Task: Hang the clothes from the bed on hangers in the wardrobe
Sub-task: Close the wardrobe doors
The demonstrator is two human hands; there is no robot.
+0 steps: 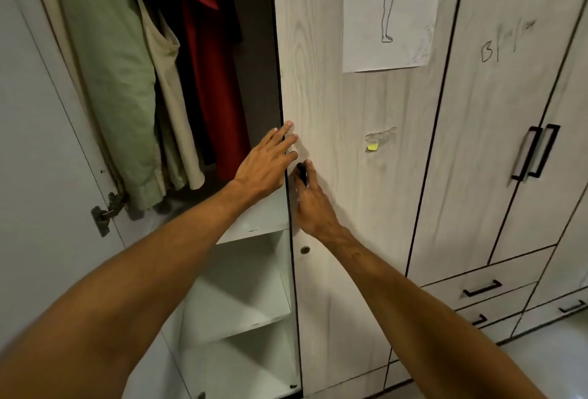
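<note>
The wardrobe stands in front of me with its left door (38, 144) swung open. Inside hang a pale green garment (111, 80), a cream one (171, 86) and a red one (206, 86). My left hand (267, 163) lies flat with fingers spread on the edge of the closed right door (350, 175). My right hand (311, 198) is curled around that door's black handle (302, 172) just below. The bed and its clothes are out of view.
White shelves (241, 287) sit under the hanging space. A paper sketch (391, 10) is taped high on the closed door. Further right are more doors with black handles (534, 153) and drawers (480, 290). A hinge (105, 210) sticks out from the open door.
</note>
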